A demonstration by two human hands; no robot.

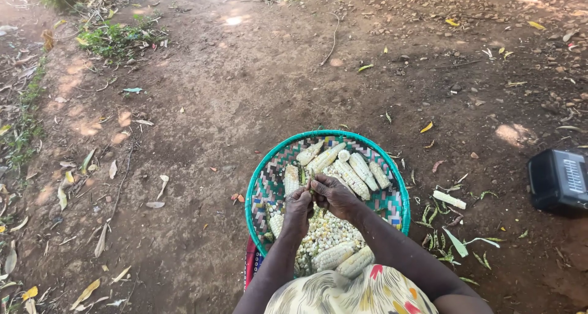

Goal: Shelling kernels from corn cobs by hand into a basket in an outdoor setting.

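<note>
Below me I see bare dirt ground [245, 93] strewn with dry leaves [86, 292]. On it sits a round woven basket [264, 185] with a green rim, holding pale corn cobs [352, 178] and a heap of loose kernels [324, 229]. A black box-like device [558, 179] lies off to the right, well apart. Over the basket's middle, my left hand [298, 205] and right hand [332, 194] meet, fingers curled tight together around a small cob [313, 191] held between them, mostly hidden.
</note>
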